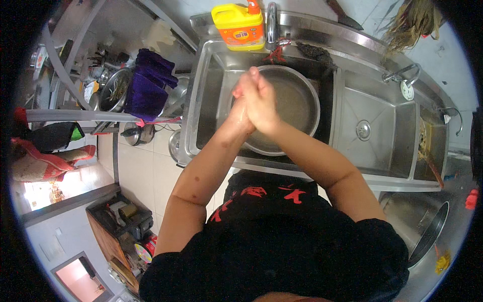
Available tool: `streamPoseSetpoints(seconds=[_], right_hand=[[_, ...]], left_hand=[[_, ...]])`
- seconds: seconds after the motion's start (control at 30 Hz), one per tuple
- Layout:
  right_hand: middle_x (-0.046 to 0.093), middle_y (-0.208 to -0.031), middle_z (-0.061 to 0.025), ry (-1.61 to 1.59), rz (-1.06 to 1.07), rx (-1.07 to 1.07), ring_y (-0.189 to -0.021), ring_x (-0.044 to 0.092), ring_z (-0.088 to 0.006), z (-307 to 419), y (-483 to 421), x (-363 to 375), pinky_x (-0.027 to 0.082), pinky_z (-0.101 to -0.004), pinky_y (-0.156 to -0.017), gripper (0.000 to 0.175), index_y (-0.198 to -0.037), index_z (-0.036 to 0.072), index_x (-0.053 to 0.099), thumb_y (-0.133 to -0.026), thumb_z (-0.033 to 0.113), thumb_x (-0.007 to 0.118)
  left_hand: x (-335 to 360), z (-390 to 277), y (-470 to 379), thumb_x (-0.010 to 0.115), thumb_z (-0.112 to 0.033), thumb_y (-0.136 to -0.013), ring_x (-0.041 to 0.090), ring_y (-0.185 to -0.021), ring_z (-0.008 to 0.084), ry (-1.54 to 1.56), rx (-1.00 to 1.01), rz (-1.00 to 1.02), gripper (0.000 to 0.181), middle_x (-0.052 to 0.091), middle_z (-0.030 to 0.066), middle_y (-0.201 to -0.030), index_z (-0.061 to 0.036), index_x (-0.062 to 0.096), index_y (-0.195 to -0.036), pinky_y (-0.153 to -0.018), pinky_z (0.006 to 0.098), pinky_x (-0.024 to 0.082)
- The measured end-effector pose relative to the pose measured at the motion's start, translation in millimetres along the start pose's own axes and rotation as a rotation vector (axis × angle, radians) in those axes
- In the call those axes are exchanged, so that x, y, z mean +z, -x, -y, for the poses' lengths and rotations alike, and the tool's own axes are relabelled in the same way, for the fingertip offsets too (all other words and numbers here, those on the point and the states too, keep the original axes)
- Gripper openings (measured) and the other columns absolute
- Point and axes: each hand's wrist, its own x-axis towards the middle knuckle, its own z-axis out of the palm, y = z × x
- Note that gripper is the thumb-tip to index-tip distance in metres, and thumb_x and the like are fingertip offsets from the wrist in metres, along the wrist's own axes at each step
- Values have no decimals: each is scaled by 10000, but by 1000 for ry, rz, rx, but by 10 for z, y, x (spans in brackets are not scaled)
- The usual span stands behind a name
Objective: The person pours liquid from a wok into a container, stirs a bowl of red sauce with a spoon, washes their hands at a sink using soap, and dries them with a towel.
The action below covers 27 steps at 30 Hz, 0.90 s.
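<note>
My left hand [239, 113] and my right hand [263, 107] are pressed together, right over left, above a round metal basin [317, 109]. The fingers are blurred and partly hidden behind one another; no tool or object shows between them. Wet shine marks the left wrist. Cloudy-looking liquid appears to lie in the basin, which stands in the left bowl of a stainless steel sink [211, 124]. Behind it rise a faucet [271, 26] and a yellow pump jug [239, 28] with an orange label bearing writing.
Right of the basin is a second sink bowl [377, 147] with a drain and a curved faucet [409, 71]. A dark mesh scrubber [317, 53] lies on the back ledge. To the left, a purple towel [149, 87] hangs on a rack beside pots. A lidded pot [137, 134] sits on the tiled floor.
</note>
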Motion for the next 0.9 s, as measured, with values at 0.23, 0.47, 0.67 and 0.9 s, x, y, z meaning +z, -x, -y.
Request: streamPoseSetpoints(seconds=[0.23,0.47,0.67,0.9], right_hand=[[565,-902,-140,-1643,-142,403,-811,521,-198,26,-123,-295,427,-255,-765,181,-900,12,530,-887,163,430],[530,-1088,-104,442,41,-370,-1081,473,-188,-343,125,-526,386,-272,-886,301,-1088,-57,500,-807,-9,406],[546,-1064,-92,-229,-68,8,-1029,497,-154,-348,15,-433,395,-253,-856,267,-1049,-35,538,-809,16,431],[596,-825,-139,271,-509,-256,-808,562,-284,-1030,-1360,-983,436,-365,-758,162,-852,26,595,-789,52,448]], left_hand=[[160,191,-233,557,-247,-813,536,-819,232,31,124,-81,242,528,79,-880,-40,484,-917,-779,370,441],[276,174,-346,595,-252,-779,529,-734,200,40,-150,-393,196,512,49,-731,-91,484,-767,-706,349,452],[5,232,-539,580,-204,-786,534,-763,175,104,-109,-44,151,545,56,-747,-65,535,-824,-750,344,446],[-254,359,-895,282,-371,-926,464,-1082,271,390,-73,-413,449,498,186,-1149,-10,467,-1119,-945,347,335]])
